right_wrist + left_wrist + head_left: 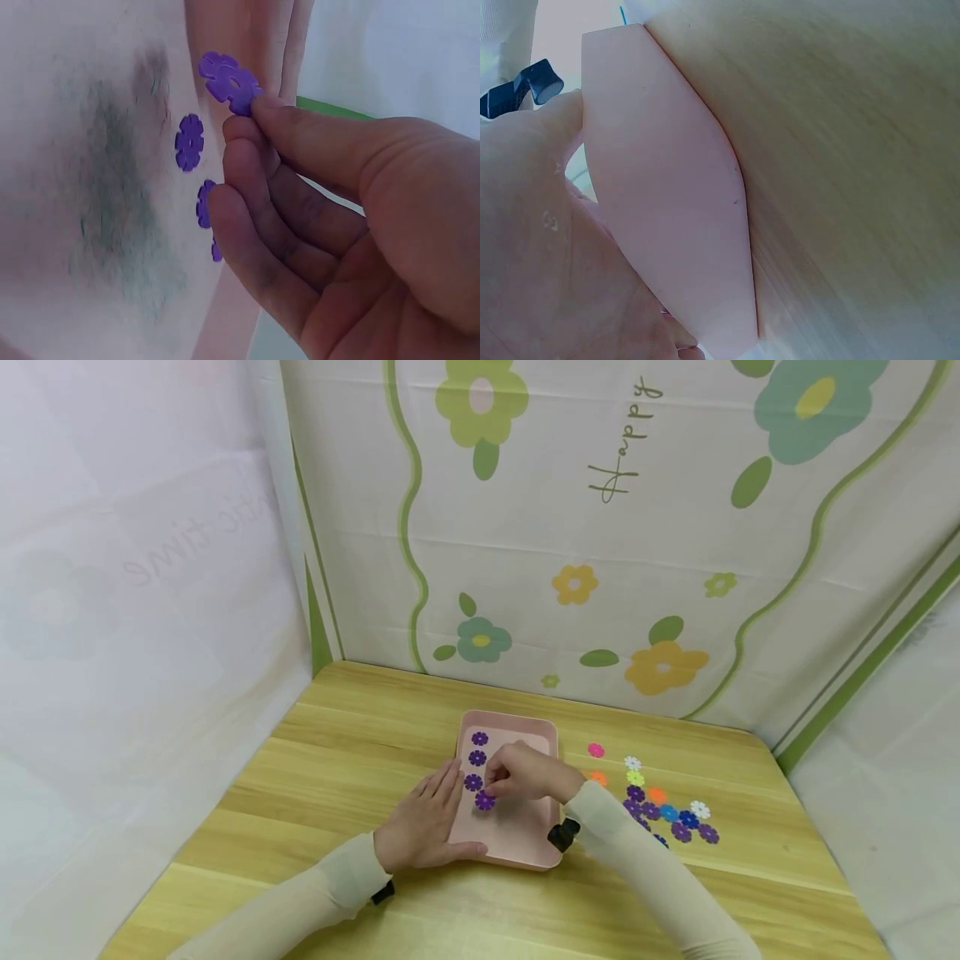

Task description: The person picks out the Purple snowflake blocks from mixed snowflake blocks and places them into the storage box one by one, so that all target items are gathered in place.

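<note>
Flowered cloth [517, 518] hangs beyond my fingertips, presumably as a screen. The wood-grain table [337, 760] lies beneath both hands and supports everything inspected. My pale sleeves [300, 893] come in from the near side; the right 1 hides part of the area to the right of my fingers. The pink tray [525, 839] sits flat between my hands. My left hand [423, 818] lies along its left side, fingers straight and together at the rim, thumb spread along the near end; it grasps nothing and bears on the tray, in my judgement to prevent sliding. My right hand [525, 770] reaches over the tray's right side, thumb and forefinger brought together on 1 piece, the other fingers curled. Black wrist units [564, 835] sit behind each hand, I judge to view its work. Loose discs [669, 813] of mixed colours lie on the table to the right of my fingers, some overlapping, within easy reach; exact count not possible. In the tray, 3 purple discs [477, 758] lie in a spaced file just right of my left fingertips; the spacing looks deliberate. The pinched disc [223, 84], also purple, is tilted and held by its edge, which I judge leaves its face clear. Contact with the tray floor: cannot tell.
</note>
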Tool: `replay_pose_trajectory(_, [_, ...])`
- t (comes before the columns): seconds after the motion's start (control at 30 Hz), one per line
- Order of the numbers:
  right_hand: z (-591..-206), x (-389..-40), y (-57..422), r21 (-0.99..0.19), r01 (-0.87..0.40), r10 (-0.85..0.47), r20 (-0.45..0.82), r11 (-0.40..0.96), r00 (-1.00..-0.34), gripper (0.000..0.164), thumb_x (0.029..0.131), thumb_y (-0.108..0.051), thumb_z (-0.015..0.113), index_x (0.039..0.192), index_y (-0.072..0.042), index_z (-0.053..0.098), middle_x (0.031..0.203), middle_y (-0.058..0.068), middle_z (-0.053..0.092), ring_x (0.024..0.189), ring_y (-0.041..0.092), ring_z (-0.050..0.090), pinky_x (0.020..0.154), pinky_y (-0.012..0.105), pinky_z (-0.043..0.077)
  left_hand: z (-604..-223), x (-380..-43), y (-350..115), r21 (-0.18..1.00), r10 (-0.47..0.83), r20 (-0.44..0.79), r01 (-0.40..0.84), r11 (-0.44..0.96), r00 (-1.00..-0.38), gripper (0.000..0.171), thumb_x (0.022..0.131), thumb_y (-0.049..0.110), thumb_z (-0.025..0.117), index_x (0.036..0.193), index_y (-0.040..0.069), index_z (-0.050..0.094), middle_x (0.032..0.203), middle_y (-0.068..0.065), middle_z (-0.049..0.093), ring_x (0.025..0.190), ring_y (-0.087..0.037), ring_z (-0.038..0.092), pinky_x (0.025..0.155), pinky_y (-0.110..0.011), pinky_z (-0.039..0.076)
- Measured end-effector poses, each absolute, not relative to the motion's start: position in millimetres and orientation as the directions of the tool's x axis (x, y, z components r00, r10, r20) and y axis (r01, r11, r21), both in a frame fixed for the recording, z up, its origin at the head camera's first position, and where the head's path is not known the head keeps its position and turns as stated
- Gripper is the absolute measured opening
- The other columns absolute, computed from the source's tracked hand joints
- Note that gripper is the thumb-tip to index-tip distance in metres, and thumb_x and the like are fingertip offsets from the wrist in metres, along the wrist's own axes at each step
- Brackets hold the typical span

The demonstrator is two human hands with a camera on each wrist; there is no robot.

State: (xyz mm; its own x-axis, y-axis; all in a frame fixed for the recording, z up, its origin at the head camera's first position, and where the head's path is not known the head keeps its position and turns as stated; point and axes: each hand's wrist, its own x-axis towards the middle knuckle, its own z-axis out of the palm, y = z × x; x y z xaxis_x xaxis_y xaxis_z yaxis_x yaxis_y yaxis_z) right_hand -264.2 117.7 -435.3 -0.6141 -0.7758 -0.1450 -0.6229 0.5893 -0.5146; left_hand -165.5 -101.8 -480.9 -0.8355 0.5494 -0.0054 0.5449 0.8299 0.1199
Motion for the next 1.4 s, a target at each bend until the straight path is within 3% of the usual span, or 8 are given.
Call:
replay_pose_trajectory(0.83, [-469, -261, 97, -0.555, -0.509, -0.691, -0.177, 0.659, -0.701, 0.014, 0.098, -0.013, 0.077, 0.085, -0.012, 0.081, 0.077, -0.005, 0.075, 0.065, 0.004, 0.061, 0.063, 0.017, 0.054, -481, -165, -102, 0.132, 0.554, 0.007, 0.550, 0.824, -0.832, 0.112, 0.097, 0.080, 0.047, 0.161, -0.010, 0.031, 0.172, -0.030, 0.022, 0.162, -0.042, 0.026, 0.129, -0.053, 0.034])
replay_pose_trajectory(1.1, [-452, -257, 111, -0.538, -0.496, -0.665, -0.173, 0.681, -0.726, 0.007, 0.097, -0.017, 0.078, 0.097, -0.012, 0.082, 0.088, -0.004, 0.078, 0.075, 0.005, 0.068, 0.073, 0.021, 0.060, -480, -164, -102, 0.154, 0.550, 0.008, 0.544, 0.825, -0.835, 0.114, 0.096, 0.081, 0.048, 0.162, -0.010, 0.029, 0.173, -0.030, 0.021, 0.162, -0.043, 0.025, 0.129, -0.053, 0.033])
replay_pose_trajectory(1.4, [-421, -251, 160, -0.507, -0.540, -0.671, -0.105, 0.671, -0.734, 0.014, 0.095, -0.012, 0.079, 0.107, -0.004, 0.080, 0.099, 0.003, 0.079, 0.085, 0.006, 0.070, 0.079, 0.023, 0.062, -480, -164, -102, 0.172, 0.539, -0.009, 0.529, 0.831, -0.843, 0.115, 0.095, 0.082, 0.048, 0.162, -0.010, 0.027, 0.174, -0.029, 0.018, 0.163, -0.043, 0.023, 0.131, -0.053, 0.030])
